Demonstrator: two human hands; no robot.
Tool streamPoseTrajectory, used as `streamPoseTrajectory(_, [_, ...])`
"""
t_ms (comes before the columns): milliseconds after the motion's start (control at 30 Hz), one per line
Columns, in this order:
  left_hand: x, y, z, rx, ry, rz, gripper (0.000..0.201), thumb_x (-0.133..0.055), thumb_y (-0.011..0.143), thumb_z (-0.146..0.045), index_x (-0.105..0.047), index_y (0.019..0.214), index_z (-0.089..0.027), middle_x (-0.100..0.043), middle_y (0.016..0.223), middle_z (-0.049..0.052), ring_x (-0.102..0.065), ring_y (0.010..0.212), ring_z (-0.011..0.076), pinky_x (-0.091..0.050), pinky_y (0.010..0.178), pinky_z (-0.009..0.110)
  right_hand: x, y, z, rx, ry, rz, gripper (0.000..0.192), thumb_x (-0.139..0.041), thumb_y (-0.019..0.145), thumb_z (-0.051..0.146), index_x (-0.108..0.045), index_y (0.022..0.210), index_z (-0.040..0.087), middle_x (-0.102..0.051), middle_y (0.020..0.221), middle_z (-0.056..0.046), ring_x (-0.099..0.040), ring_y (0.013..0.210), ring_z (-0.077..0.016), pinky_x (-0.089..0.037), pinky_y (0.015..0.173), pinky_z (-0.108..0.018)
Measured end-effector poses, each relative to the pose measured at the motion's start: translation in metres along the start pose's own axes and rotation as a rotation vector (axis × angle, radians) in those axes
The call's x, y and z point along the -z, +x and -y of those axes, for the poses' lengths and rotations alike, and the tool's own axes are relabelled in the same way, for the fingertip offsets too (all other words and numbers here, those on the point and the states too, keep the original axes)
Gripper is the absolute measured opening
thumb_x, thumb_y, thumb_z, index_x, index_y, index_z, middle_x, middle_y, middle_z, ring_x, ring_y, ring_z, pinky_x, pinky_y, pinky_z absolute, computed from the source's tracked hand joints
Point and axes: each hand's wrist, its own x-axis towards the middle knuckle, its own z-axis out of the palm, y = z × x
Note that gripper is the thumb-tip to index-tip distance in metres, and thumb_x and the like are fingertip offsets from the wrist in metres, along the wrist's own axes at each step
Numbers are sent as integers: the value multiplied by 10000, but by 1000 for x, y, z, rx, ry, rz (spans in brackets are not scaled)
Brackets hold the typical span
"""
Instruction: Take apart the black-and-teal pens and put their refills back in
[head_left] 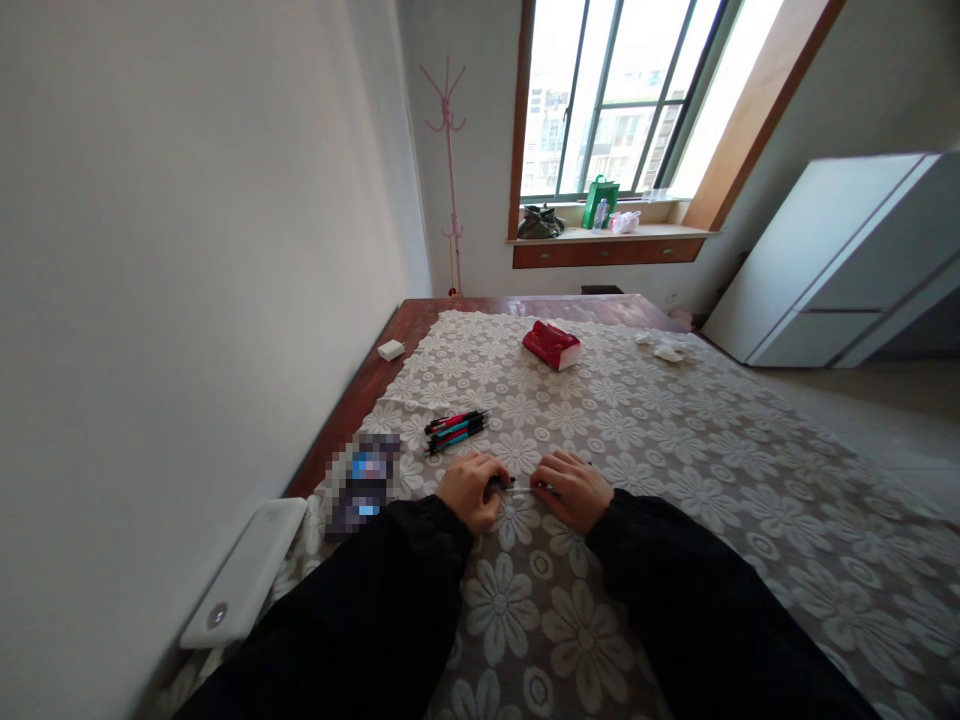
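Left hand and right hand curled nearly closed, side by side on the flowered lace tablecloth, pinching between them a thin dark pen, one end in each. Just beyond, a bundle of red, teal and black pens; farther off, a red book.

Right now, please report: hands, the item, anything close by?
Left hand and right hand both closed on one thin pen, held over the tablecloth. Bundle of pens lies just beyond, apart.
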Motion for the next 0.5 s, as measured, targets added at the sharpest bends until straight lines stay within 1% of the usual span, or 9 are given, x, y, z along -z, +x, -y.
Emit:
streamPoseTrajectory(200, [-2, 0, 4, 8, -22, -9, 357, -491, 648, 9, -663, 883, -197, -699, 952, 40, -595, 983, 228, -442, 928, 352, -1, 0, -1, -7, -3, 10, 76, -550, 917, 187, -610, 876, 211, -629, 875, -39, -519, 847, -205, -381, 759, -336])
streamPoseTrajectory(500, [-2, 0, 7, 27, -7, -38, 394, -491, 655, 30, -655, 935, -193, -688, 939, 44, -594, 964, 221, -461, 895, 334, -1, 0, 0, -9, 5, 4, 67, -559, 915, 192, -613, 880, 210, -634, 877, -36, -522, 844, -202, -383, 756, -334])
